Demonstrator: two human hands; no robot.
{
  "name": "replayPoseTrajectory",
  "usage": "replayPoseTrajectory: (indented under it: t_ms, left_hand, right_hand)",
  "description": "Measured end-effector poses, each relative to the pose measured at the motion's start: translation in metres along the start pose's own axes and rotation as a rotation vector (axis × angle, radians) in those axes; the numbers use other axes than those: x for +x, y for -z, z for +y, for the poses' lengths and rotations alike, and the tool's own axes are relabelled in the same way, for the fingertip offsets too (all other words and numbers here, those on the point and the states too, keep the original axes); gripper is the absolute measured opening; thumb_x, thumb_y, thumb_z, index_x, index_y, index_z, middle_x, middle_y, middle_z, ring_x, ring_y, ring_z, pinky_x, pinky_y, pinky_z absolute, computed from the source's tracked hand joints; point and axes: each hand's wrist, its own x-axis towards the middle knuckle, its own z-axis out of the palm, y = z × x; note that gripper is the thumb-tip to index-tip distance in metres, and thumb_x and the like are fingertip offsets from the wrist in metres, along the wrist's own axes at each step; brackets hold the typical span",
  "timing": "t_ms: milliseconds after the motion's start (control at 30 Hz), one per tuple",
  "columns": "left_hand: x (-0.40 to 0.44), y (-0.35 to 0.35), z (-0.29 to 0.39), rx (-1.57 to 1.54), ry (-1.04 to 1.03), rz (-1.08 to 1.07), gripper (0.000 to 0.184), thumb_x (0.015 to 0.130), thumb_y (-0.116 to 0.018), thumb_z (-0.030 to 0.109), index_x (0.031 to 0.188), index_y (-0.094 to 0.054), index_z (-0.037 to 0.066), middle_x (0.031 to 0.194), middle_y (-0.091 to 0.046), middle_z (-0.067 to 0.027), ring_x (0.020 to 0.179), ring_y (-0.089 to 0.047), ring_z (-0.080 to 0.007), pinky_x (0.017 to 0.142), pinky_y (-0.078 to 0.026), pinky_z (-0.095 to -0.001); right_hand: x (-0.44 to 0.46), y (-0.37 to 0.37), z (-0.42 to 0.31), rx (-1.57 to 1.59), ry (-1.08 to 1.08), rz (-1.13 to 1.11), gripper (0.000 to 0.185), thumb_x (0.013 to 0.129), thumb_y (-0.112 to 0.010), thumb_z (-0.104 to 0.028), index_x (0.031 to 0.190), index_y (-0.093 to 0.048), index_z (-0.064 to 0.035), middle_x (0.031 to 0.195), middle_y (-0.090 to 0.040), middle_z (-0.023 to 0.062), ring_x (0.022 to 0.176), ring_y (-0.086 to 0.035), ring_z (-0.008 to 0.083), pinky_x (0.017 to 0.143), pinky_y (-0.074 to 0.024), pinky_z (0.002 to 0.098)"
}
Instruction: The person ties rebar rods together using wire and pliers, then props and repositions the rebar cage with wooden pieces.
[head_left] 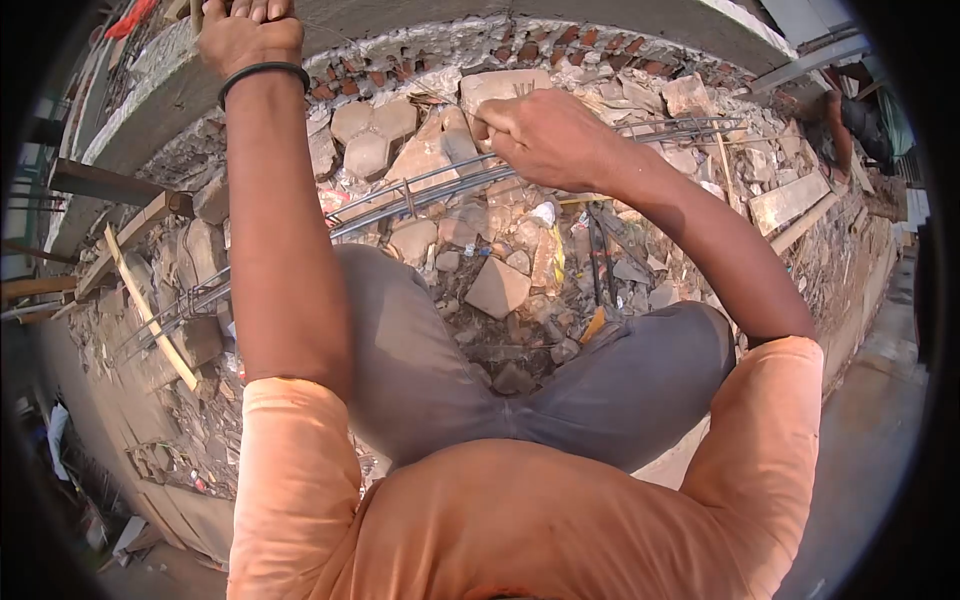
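Observation:
My left hand [252, 38] is at the top left, at a concrete beam [375, 22]. The frame's edge cuts off its fingers, so their grip is unclear; a black band is on the wrist. My right hand [550, 138] is closed, thumb against the curled fingers, above a bundle of thin steel bars [430, 190]. Whatever it may hold is hidden. A few short thin wires [524, 89] show just beyond its knuckles. The bars run across the rubble in front of my bent knees, with small cross pieces on them.
Broken concrete and paving pieces [498, 288] cover the ground between my legs. Wooden strips [150, 305] and a dark beam [110, 185] lie at left. At right are a pale slab [788, 203] and part of another person [838, 130].

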Motion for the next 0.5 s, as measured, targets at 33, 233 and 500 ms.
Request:
replayPoseTrajectory:
  t_ms: [33, 233, 500]
  left_hand:
    - [0.001, 0.004, -0.011, 0.017, 0.03, 0.068, 0.022, 0.099, -0.037, 0.02, 0.091, -0.052, 0.005, 0.053, -0.027, 0.0042, 0.043, -0.025, -0.0126, 0.044, -0.025, -0.0296]
    - [-0.047, -0.081, -0.091, 0.047, 0.118, 0.03, 0.02, 0.1, -0.046, 0.024, 0.091, -0.052, 0.007, 0.054, -0.028, 0.0059, 0.042, -0.027, -0.0092, 0.039, -0.024, -0.0257]
    - [-0.07, -0.066, -0.13, 0.05, 0.326, 0.243, 0.031, 0.104, -0.038, 0.027, 0.105, -0.052, -0.001, 0.063, -0.039, -0.0008, 0.05, -0.032, -0.0126, 0.045, -0.03, -0.0283]
  right_hand:
    - [-0.013, 0.004, -0.024, 0.27, 0.102, -0.028, 0.024, 0.095, -0.049, -0.021, 0.091, -0.06, -0.0004, 0.075, -0.064, 0.0188, 0.069, -0.063, 0.0354, 0.064, -0.0485, 0.0465]
    - [-0.049, 0.09, 0.128, -0.28, -0.305, 0.36, 0.038, 0.105, -0.039, -0.024, 0.08, -0.057, -0.0031, 0.061, -0.05, 0.0099, 0.056, -0.052, 0.014, 0.055, -0.0417, 0.0286]
    - [-0.1, 0.079, 0.066, 1.376, 0.016, 0.215, 0.046, 0.101, -0.047, -0.037, 0.108, -0.063, 0.0057, 0.062, -0.042, -0.0037, 0.053, -0.05, 0.0059, 0.052, -0.043, 0.0188]
